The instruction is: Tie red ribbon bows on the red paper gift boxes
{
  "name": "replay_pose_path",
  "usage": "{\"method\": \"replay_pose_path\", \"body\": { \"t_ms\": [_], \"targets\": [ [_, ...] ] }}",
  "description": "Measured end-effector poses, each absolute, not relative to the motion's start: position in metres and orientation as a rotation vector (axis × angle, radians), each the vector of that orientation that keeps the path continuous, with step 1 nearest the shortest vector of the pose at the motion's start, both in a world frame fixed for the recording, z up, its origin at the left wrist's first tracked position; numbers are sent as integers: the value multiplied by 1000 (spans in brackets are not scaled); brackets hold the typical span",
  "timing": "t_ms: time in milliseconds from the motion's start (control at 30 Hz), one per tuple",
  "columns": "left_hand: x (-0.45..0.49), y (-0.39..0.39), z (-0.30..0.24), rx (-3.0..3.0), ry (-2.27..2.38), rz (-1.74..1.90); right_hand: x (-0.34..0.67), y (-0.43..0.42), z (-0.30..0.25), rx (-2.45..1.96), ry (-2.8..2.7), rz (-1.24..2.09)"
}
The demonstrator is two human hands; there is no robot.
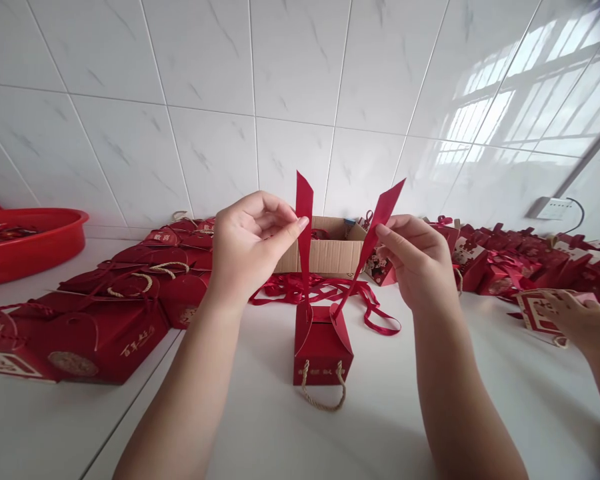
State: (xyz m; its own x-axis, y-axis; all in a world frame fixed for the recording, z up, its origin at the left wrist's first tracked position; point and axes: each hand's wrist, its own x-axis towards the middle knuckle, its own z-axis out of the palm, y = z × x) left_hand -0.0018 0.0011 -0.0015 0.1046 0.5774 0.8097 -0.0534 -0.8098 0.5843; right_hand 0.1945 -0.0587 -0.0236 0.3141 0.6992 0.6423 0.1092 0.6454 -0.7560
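A small red gift box point(323, 343) stands upright on the white table, a twisted rope handle point(325, 405) hanging down its front. Two ends of a red ribbon point(305, 257) rise in a V from its folded top. My left hand point(257, 237) pinches the left end between thumb and fingers, its slanted tip sticking up above. Likewise, my right hand point(415, 257) pinches the right end, which leans outward. Both hands are above the box without touching it. Behind it lies a loose tangle of red ribbons point(380, 327).
An open cardboard box point(325, 257) stands against the tiled wall. Several red gift boxes point(130, 333) line the left, and more point(510, 270) crowd the right. A red plastic basin point(35, 250) sits far left. Another person's hand point(585, 323) rests on a box at right.
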Motion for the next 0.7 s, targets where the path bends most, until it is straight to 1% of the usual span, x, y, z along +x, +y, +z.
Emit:
{"method": "replay_pose_path", "body": {
  "t_ms": [133, 267, 433, 700],
  "targets": [
    [-2, 0, -1, 1892, 514, 1735, 194, -58, -24, -832, -1251, 485],
    [0, 2, -2, 1847, 459, 1664, 191, -57, -24, -779, -1279, 593],
    [7, 1, -4, 1778, 386, 1519, 184, -55, -26, -750, -1304, 724],
    [10, -8, -4, 1825, 432, 1256, 177, -55, -28, -792, -1388, 771]
  ]
}}
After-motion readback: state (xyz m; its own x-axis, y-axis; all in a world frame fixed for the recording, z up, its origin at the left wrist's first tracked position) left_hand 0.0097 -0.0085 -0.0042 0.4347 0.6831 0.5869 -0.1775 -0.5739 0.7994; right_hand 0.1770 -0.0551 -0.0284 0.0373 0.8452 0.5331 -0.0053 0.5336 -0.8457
